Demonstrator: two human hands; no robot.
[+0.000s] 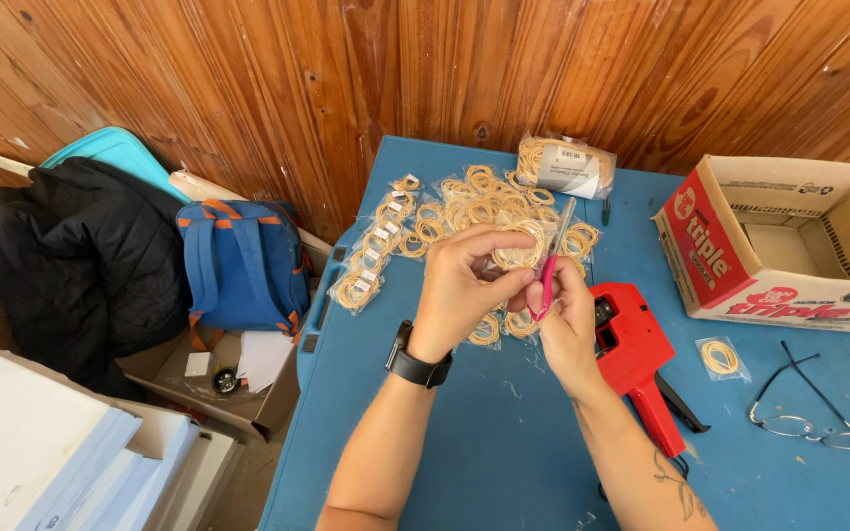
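The left hand pinches a clear crinkly packet of tan rubber bands above the blue bench; the right hand grips a pink pen against it. Beside sits a red plastic label gun.

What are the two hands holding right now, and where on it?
The left hand pinches a small clear bag of rubber bands by its lower edge. The right hand grips a pink pen low on its barrel.
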